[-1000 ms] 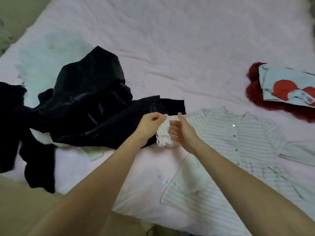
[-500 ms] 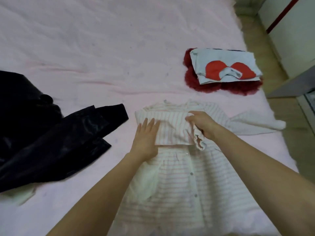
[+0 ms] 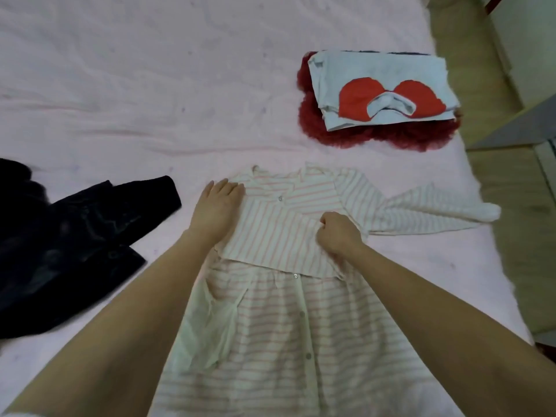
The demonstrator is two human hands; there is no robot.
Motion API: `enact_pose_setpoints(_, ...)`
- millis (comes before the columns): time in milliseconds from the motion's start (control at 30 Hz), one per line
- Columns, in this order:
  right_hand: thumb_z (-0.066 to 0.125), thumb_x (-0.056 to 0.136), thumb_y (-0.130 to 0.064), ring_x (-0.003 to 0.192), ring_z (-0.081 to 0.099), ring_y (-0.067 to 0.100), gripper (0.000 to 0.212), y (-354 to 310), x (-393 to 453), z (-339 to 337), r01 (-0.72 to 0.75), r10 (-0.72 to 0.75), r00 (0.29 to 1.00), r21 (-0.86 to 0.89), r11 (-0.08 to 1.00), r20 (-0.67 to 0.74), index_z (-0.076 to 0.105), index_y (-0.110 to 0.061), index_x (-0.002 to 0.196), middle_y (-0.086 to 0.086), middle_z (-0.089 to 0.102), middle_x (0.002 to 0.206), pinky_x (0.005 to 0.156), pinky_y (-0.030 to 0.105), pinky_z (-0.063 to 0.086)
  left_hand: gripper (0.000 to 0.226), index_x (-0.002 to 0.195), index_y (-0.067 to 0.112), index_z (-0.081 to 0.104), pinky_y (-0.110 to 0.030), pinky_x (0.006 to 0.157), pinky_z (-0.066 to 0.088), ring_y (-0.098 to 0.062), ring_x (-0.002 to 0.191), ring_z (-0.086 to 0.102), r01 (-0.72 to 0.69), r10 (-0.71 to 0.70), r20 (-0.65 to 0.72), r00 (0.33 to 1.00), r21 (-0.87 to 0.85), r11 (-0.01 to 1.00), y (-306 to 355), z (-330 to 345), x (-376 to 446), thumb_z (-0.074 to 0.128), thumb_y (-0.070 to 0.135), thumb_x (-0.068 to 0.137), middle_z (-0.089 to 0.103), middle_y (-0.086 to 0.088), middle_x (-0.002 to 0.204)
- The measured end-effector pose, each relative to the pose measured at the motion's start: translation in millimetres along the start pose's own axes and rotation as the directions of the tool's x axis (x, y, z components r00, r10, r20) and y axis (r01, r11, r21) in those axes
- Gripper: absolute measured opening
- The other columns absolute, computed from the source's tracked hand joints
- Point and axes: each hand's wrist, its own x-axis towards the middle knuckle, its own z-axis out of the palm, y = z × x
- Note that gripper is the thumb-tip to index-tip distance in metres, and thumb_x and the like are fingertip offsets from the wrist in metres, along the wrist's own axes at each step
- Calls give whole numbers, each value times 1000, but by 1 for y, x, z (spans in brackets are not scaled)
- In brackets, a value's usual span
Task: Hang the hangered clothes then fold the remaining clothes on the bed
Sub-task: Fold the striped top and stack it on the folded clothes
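A white dress with thin pink stripes (image 3: 279, 320) lies flat on the pink bed (image 3: 150, 85), buttons up. Its left sleeve is folded across the chest; its right sleeve (image 3: 427, 210) stretches out toward the bed's right edge. My left hand (image 3: 218, 206) presses flat on the dress's left shoulder, fingers straight. My right hand (image 3: 337, 233) has its fingers curled on the cuff end of the folded sleeve at the middle of the chest. A black shiny garment (image 3: 69, 236) lies crumpled at the left.
At the back right, a folded pale blue top with red shapes (image 3: 382, 88) rests on a dark red fluffy garment (image 3: 376, 133). The bed's right edge meets a wooden floor (image 3: 511, 182), with a grey piece of furniture (image 3: 523, 124) beyond.
The left sleeve has been laid over the chest. My left hand slid up to the shoulder and my right hand lowered the cuff onto the dress. The view shifted right.
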Motion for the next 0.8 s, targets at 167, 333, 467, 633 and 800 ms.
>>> enact_pose_setpoints(167, 40, 99, -31, 83, 54, 25, 25, -18, -4, 13, 144, -146, 983, -20, 989, -111, 51, -8, 102, 4, 59, 89, 63, 32, 33, 44, 145, 14, 36, -43, 119, 2, -29, 140, 27, -35, 14, 192, 981, 106, 994, -34, -2, 21, 30, 15, 102, 41, -8, 144)
enact_pose_setpoints(333, 42, 98, -18, 80, 52, 25, 11, -44, 11, 25, 184, -178, 972, 21, 983, -151, 50, -11, 95, 5, 58, 86, 64, 31, 35, 28, 118, 7, 53, -42, 119, 4, -32, 115, 44, -75, 61, 111, 992, 122, 990, -42, -4, 29, 35, 23, 102, 59, -8, 110)
enact_pose_setpoints(467, 41, 99, -15, 77, 56, 28, 13, -61, 22, 33, 190, -175, 950, 30, 981, -259, 52, -9, 98, 5, 58, 80, 60, 33, 35, 26, 120, 12, 47, -51, 117, 10, -30, 116, 46, 89, -134, 123, 983, 315, 945, -57, -11, 23, 41, 14, 95, 60, -5, 111)
enact_pose_setpoints(633, 42, 97, -16, 79, 58, 30, 14, -74, 24, 35, 153, -150, 938, -16, 988, -313, 54, -8, 98, 9, 63, 84, 71, 38, 42, 52, 119, 8, 57, -50, 115, 20, -33, 118, 49, -199, 201, -34, 979, 54, 979, -54, 1, -6, 39, 46, 89, 57, -12, 122)
enact_pose_setpoints(800, 41, 96, -22, 92, 56, 30, 23, -54, 12, 26, 45, -113, 950, -233, 972, -290, 53, -7, 107, 11, 62, 99, 82, 41, 41, 74, 146, 5, 37, -43, 120, 5, -32, 143, 29, -507, 471, 241, 848, 113, 855, -23, 14, -37, 57, 40, 84, 34, -17, 152)
